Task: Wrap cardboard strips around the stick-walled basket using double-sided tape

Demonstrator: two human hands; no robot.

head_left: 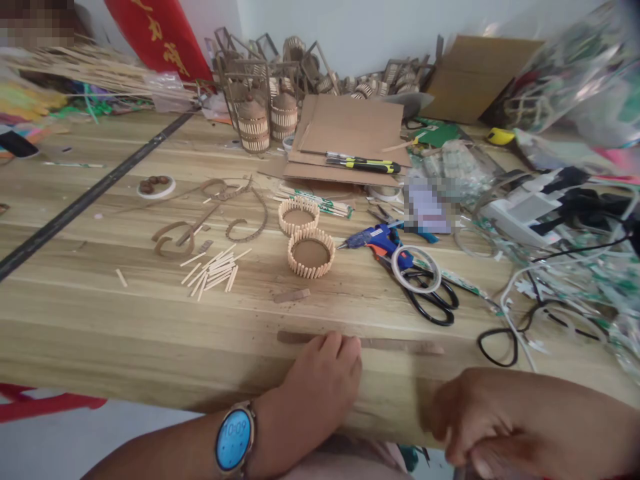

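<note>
My left hand [320, 383], with a blue-faced watch [234, 437] on its wrist, rests on the front edge of the wooden table [100, 313]. Its curled fingertips press on a long thin cardboard strip [400, 345] lying flat along the edge. My right hand [467, 417] hangs at the table's edge, lower right, fingers curled inward; whether it holds anything is hidden. Two small round baskets of wooden sticks [311, 253] [299, 216] stand mid-table. A short cardboard piece [293, 295] lies just in front of them.
Loose wooden sticks [213, 270] and curved cardboard offcuts [173, 240] lie left of centre. A blue glue gun [375, 238], black scissors [433, 300] and a tape ring [416, 269] lie right. Cables [520, 313], cardboard sheets [350, 130] and finished stick models [255, 123] fill the back and right.
</note>
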